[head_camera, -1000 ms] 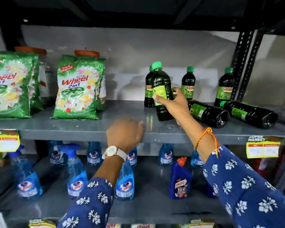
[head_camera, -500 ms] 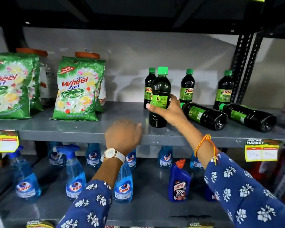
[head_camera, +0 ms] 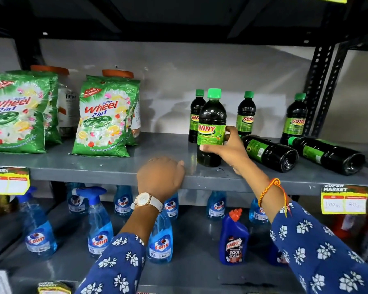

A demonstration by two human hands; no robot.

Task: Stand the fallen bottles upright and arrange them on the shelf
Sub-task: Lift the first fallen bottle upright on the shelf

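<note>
My right hand [head_camera: 232,149] grips a dark green-capped Sunny bottle [head_camera: 211,124] that stands upright near the front of the grey shelf [head_camera: 115,168]. Three more such bottles stand along the back: one [head_camera: 194,115] just behind it, one [head_camera: 245,115] to its right, one [head_camera: 295,118] by the upright post. Two bottles lie on their sides to the right, the nearer [head_camera: 270,152] just behind my right hand, the other [head_camera: 327,154] further right. My left hand [head_camera: 160,177] rests curled over the shelf's front edge and holds nothing.
Green Wheel detergent bags [head_camera: 103,117] and orange-lidded jars fill the shelf's left half. On the shelf below stand several blue Colin spray bottles [head_camera: 99,225] and a Harpic bottle [head_camera: 233,240]. Yellow price tags [head_camera: 343,201] hang from the shelf edge. A perforated black post [head_camera: 319,90] bounds the right.
My right hand has brought the tilted bottle upright and set its base on the shelf near the front. My left hand has stayed on the shelf edge.
</note>
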